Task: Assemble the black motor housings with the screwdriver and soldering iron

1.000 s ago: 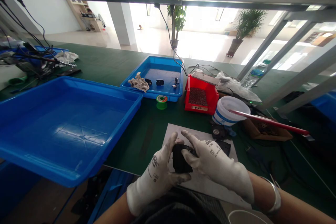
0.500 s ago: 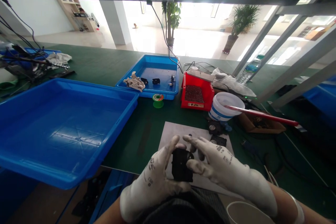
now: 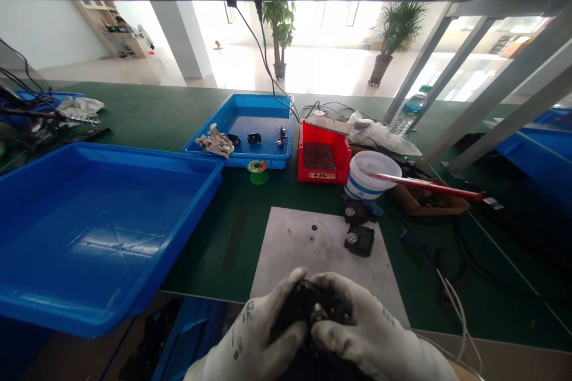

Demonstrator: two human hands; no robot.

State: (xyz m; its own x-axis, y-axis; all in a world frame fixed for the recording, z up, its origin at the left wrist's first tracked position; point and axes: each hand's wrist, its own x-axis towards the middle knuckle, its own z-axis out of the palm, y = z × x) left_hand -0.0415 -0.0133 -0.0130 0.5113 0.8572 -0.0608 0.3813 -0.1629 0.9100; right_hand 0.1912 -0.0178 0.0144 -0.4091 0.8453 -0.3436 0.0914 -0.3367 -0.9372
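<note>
Black part (image 3: 290, 305) sits clasped between the fingers (image 3: 295, 277) of the left hand (image 3: 261, 327) and right hand (image 3: 369, 330), its metal stud (image 3: 318, 313) beside the right thumb (image 3: 330, 333), long axis hidden from me.

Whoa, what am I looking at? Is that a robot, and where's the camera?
No robot here! You see a person's left hand and right hand, both gloved in white. The camera is on that person's head, looking forward and down. Both hands hold one dark part with a shiny metal bit. Beyond them, a pale sheet carries some tiny pieces and a black piece. The green table also holds a big blue tray, a red bin and a white bucket.
</note>
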